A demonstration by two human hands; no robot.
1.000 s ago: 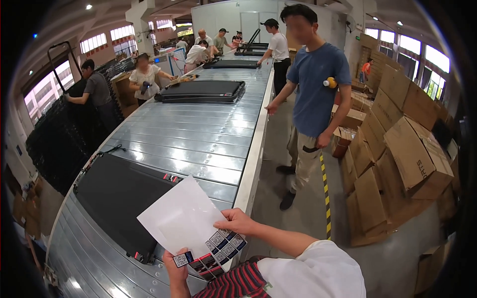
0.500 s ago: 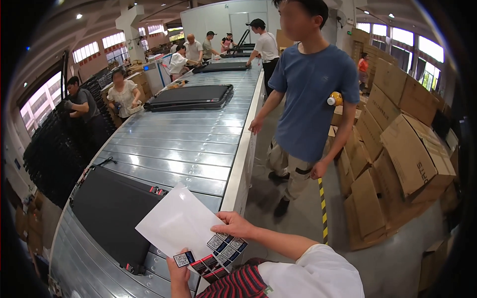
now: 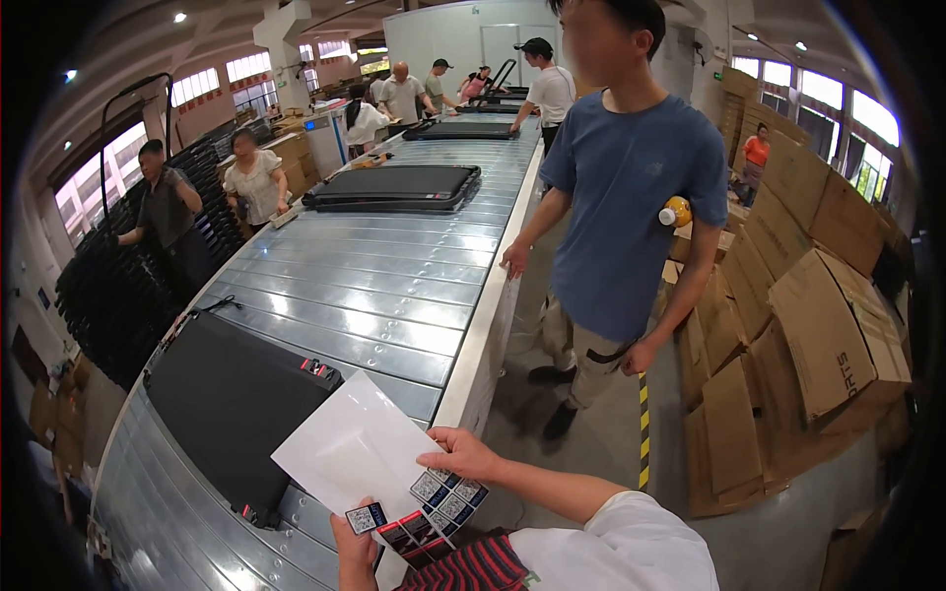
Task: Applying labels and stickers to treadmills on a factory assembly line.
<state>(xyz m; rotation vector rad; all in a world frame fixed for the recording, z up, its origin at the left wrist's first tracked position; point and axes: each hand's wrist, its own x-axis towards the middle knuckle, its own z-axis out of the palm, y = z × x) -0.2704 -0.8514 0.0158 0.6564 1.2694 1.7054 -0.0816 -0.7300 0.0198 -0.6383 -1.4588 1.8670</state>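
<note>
At far left, a black stack (image 3: pixel 108 295) is standing beside the slatted metal worktop (image 3: pixel 384 330), and a worker in a dark shirt (image 3: pixel 168 222) is standing against it with one arm raised. A black panel (image 3: pixel 232 399) is lying flat on the worktop. Beyond it, a worker in a pale top (image 3: pixel 254 182) is standing at the far edge. The white sheet (image 3: pixel 340 424) is sitting in both hands, near the panel's right side. The left grip (image 3: pixel 353 545) is pinching the sheet's lower edge; a single coded label (image 3: pixel 366 518) is lying at the thumb. Red labels (image 3: pixel 414 537) and blue labels (image 3: pixel 448 497) are fanning out along the sheet's lower right. The right grip (image 3: pixel 461 454) is pinching the right edge, thumb uppermost. Further right, a co-worker in blue (image 3: pixel 631 217) is facing the worktop, clamping a bottle (image 3: pixel 675 211) under one arm. At far right, cartons (image 3: pixel 838 340) are leaning in a pile.
</note>
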